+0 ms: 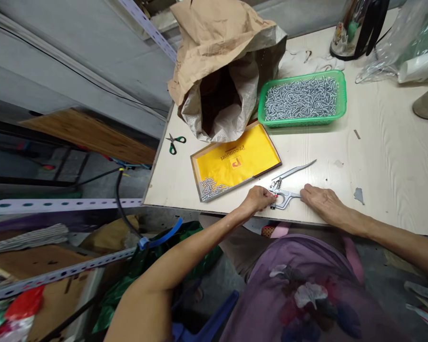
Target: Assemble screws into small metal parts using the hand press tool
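Grey hand pliers [287, 197], which look like snap-fastener pliers with a small coil spring, lie near the table's front edge with their handles spread apart. My right hand [319, 202] is closed around the end of the nearer handle. At the jaw end, the fingers of my left hand [258, 198] are pinched together; whatever they hold is too small to make out, and a tiny red spot shows beside them. Just left and behind is a shallow box [236, 159] with a yellow printed sheet and a small pile of shiny metal pieces [212, 188] in its near left corner.
A green plastic basket [345, 95] full of small metal pieces stands behind the pliers. Beside it a large brown paper sack [217, 42] gapes open over the box. Small scissors [176, 142] lie at the left. An electric kettle [356, 31] and clear plastic bags [413, 42] occupy the back right.
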The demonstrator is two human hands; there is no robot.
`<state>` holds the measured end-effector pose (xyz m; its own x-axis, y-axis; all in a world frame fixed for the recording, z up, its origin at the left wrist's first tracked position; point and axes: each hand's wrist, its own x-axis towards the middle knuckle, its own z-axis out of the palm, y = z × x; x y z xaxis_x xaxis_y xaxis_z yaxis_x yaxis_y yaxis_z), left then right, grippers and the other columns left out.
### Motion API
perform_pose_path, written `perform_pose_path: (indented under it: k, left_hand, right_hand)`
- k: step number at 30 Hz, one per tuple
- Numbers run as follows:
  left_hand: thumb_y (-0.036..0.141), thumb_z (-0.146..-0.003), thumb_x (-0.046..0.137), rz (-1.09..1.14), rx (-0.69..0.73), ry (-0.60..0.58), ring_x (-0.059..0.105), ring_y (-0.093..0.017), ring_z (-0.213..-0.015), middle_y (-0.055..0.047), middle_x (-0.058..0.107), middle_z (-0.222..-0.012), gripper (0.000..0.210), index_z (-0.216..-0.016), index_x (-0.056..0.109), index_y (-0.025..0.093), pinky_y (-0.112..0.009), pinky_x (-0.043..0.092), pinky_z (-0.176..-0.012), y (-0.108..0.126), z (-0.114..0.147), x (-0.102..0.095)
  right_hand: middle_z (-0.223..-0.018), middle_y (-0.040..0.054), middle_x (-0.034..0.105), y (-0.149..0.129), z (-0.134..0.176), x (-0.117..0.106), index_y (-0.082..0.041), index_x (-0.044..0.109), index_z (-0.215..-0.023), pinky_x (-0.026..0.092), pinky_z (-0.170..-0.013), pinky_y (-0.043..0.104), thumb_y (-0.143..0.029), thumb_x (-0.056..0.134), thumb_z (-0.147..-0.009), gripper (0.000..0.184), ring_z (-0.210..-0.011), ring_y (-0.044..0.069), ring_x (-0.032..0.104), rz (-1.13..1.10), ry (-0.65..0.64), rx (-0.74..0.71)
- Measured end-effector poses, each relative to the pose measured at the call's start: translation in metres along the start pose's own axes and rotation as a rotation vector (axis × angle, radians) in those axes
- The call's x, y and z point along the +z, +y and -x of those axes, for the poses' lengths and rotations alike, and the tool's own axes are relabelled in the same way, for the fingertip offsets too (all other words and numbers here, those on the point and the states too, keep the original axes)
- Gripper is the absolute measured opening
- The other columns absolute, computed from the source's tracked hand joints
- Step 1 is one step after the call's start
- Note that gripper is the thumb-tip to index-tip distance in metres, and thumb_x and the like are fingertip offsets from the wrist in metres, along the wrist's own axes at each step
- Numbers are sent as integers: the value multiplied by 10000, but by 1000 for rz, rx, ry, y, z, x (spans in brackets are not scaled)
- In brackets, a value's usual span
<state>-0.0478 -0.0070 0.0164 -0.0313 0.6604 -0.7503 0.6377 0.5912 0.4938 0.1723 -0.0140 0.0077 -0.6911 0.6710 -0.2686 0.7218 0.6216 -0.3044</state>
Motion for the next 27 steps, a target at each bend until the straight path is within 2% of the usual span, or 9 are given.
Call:
perform_pose_path:
  k: [5,11,14,16,18,20,21,23,27]
  left_hand:
    - [205,-756,658,-61,20,40,418,-68,-367,59,439,-407,185,-592,635,122,-177,338,-411,-5,-1,2]
    - [217,-764,666,-28,-42,-90,419,-71,-355,63,445,-374,156,-645,655,117,-171,311,-399,-7,0,1]
    - [241,-764,692,15,-82,-119,424,-71,-359,62,452,-377,182,-639,639,120,-173,332,-407,-9,0,2]
    - [256,-772,700,57,-102,-118,413,-65,-355,69,445,-380,186,-662,640,118,-171,344,-409,-11,0,4]
    - [247,-787,693,90,-110,-100,401,-58,-351,76,434,-381,170,-692,645,113,-165,345,-404,-13,2,6]
    - [228,-797,684,112,-109,-81,399,-54,-353,79,429,-384,157,-703,645,109,-159,347,-396,-15,3,8]
    - [223,-799,684,118,-109,-73,400,-53,-355,79,429,-387,157,-700,643,109,-157,348,-392,-16,4,8]
    - [218,-797,691,126,-109,-57,401,-52,-358,79,429,-390,156,-695,644,109,-153,349,-387,-17,6,9]
    - [228,-791,704,131,-117,-36,408,-53,-367,77,432,-392,139,-735,668,106,-149,353,-386,-18,6,11]
  right_hand:
    - [-893,83,593,1,-1,4,-162,553,-896,252,-557,295,-13,379,-902,229,-716,166,525,53,38,-17]
    - [-907,90,604,-1,-2,6,-160,575,-942,279,-552,296,10,372,-879,271,-726,176,530,81,27,-33]
    - [-968,109,619,3,-3,5,-154,590,-983,349,-576,297,-77,401,-925,213,-767,190,556,76,4,-29]
    - [-1121,152,608,11,-5,4,-149,588,-1068,433,-679,327,-241,507,-936,180,-916,234,576,62,70,-37]
    - [-1348,200,504,23,-10,4,-153,535,-1230,461,-845,420,-433,636,-861,475,-1158,318,507,58,180,-52]
    - [-1485,218,373,35,-17,5,-166,433,-1377,410,-968,519,-574,695,-764,782,-1335,383,354,65,240,-71]
    - [-1506,222,349,40,-21,5,-169,395,-1417,383,-1001,549,-618,701,-733,874,-1374,396,301,68,238,-88]
    - [-1485,229,383,46,-28,5,-159,375,-1440,353,-1028,573,-655,700,-701,948,-1383,404,293,76,205,-121]
    - [-1368,223,508,44,-36,2,-107,414,-1406,371,-1020,523,-580,743,-672,933,-1275,380,429,102,173,-112]
